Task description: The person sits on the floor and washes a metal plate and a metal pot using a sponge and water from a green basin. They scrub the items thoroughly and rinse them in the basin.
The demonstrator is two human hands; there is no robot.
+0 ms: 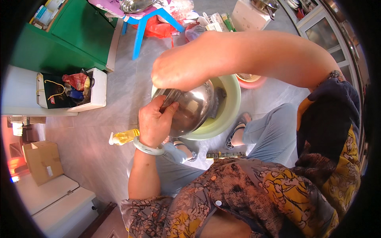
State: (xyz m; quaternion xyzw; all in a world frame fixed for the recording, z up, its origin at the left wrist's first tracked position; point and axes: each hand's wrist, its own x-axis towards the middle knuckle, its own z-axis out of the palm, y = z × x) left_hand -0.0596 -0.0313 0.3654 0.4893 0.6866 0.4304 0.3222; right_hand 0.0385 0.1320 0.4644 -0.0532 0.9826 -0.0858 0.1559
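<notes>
My left hand [156,120], with a pale bangle [148,147] at the wrist, grips the dark handle of a shiny metal pot [193,110]. The pot is tilted over a light green plastic basin [233,119] on the floor. My right hand [168,73] reaches across the pot's far side; its fingers are hidden, so what they hold cannot be told. A dark wet cloth [218,102] lies in the yellowish liquid in the basin. A pump bottle of yellow liquid [126,136] is on the floor left of my left wrist.
A blue plastic stool [140,38] bears a metal bowl [135,5]. Bags and packets [217,22] are heaped behind. A white foam box [98,89] stands by a green cabinet [80,35]. A red basin [253,83] stands beyond the green one. A cardboard box [44,162] is at the left.
</notes>
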